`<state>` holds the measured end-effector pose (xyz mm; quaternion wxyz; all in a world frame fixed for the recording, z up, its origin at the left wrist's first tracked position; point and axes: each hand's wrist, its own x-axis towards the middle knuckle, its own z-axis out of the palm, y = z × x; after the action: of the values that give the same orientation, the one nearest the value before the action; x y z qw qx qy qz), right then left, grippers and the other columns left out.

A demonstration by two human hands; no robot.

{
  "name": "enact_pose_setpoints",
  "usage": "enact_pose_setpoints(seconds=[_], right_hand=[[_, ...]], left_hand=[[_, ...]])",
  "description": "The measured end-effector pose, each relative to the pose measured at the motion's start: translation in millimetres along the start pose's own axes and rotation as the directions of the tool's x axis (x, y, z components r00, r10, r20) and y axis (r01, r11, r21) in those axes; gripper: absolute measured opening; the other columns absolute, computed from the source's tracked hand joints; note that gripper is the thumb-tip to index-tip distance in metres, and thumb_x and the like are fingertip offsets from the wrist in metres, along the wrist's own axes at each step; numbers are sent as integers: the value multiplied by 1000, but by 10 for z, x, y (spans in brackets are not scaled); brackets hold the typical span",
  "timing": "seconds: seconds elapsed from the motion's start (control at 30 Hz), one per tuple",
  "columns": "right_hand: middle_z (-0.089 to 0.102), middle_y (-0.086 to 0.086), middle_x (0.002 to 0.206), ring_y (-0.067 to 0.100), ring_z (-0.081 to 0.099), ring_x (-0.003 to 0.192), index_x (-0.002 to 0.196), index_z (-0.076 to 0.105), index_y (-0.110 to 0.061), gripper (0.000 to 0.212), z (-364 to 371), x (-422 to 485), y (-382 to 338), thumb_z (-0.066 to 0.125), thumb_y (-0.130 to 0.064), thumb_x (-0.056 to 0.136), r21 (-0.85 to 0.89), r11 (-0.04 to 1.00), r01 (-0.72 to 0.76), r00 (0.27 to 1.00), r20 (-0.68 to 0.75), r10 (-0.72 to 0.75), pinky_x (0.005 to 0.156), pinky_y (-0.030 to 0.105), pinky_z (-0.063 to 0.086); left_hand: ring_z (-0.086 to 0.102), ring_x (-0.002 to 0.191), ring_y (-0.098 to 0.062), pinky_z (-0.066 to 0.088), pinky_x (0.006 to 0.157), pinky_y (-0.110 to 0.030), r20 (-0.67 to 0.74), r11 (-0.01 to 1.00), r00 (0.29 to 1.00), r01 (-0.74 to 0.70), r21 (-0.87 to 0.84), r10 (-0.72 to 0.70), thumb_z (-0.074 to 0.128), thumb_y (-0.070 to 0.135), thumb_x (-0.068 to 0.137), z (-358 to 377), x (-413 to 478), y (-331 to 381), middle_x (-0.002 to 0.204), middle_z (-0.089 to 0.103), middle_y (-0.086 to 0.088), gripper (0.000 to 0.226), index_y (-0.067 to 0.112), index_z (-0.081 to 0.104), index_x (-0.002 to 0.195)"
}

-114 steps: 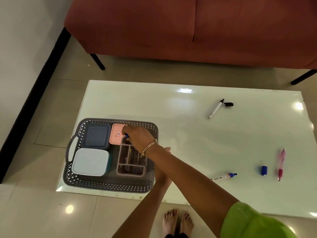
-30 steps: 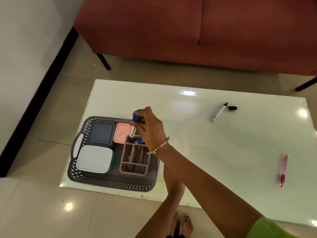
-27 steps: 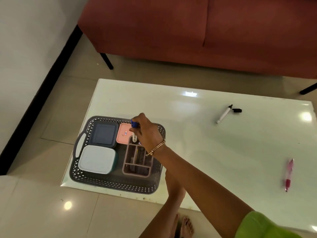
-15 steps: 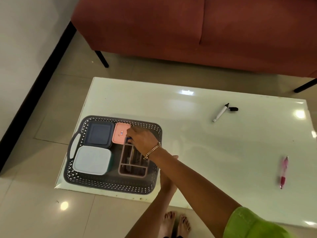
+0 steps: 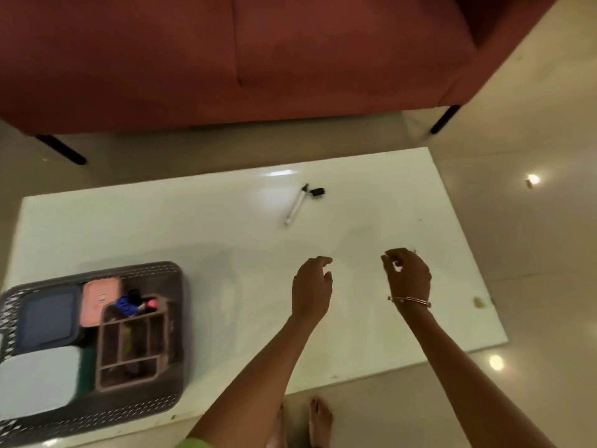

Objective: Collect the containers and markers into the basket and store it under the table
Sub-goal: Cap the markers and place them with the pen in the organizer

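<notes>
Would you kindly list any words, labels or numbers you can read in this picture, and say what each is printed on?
None can be read.
Pink container lid: a small bluish mark, too blurred to read.
White marker on the table: no print can be made out.

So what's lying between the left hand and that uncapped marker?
Nothing: in the head view, only bare white table separates the left hand from the marker.

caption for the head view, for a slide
Both hands hover over the table; black marker lies uncapped, basket packed.
</notes>
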<state>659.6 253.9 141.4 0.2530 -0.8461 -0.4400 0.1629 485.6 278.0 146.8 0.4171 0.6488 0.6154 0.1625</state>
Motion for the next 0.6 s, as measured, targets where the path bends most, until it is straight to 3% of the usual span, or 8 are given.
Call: enact_pose_setpoints(seconds=[0.1,0.23,0.37,0.43,0.53,0.6], right_hand=[[69,14,96,33,62,95,98,63,-7,32,-164,208,514,68,-32,80,-116,948,-296,951,59,304,79,38,46],[63,17,109,37,59,103,104,59,-3,48,-61,290,879,70,-41,77,-286,862,-418,868,155,472,78,38,46],[64,19,106,38,59,99,99,63,-2,27,57,334,946,62,-23,81,-273,844,-461,852,128,507,76,37,47],[67,18,99,38,61,92,93,66,-4,21,47,354,892,59,-18,79,-243,854,-460,865,95,493,73,36,47],[70,14,87,36,62,81,85,63,-8,14,-46,355,634,61,-19,78,-78,916,-394,917,39,398,67,33,44],[72,8,80,28,65,75,82,64,-11,11,-91,322,290,64,-21,78,56,963,-265,964,38,263,64,28,42]], left_hand=[[55,110,-26,42,96,-40,73,997,996,-55,61,50,51,9,91,396,229,230,121,60,-7,32,14,56,122],[51,116,-26,39,97,-37,132,983,987,-106,149,86,47,10,93,821,414,371,125,58,-6,33,15,53,124],[47,122,-24,35,99,-34,171,967,982,-114,229,75,45,12,94,1017,423,311,131,55,-5,34,15,50,127],[38,133,-24,28,108,-35,162,952,982,-142,273,100,45,14,95,1023,411,294,140,49,-6,38,13,45,132],[10,146,-27,4,118,-45,158,892,978,-189,411,135,42,26,96,931,375,232,154,25,-9,52,10,28,144],[6,145,-31,1,116,-52,117,862,982,-187,471,149,40,34,95,788,312,149,155,21,-11,59,8,23,145]])
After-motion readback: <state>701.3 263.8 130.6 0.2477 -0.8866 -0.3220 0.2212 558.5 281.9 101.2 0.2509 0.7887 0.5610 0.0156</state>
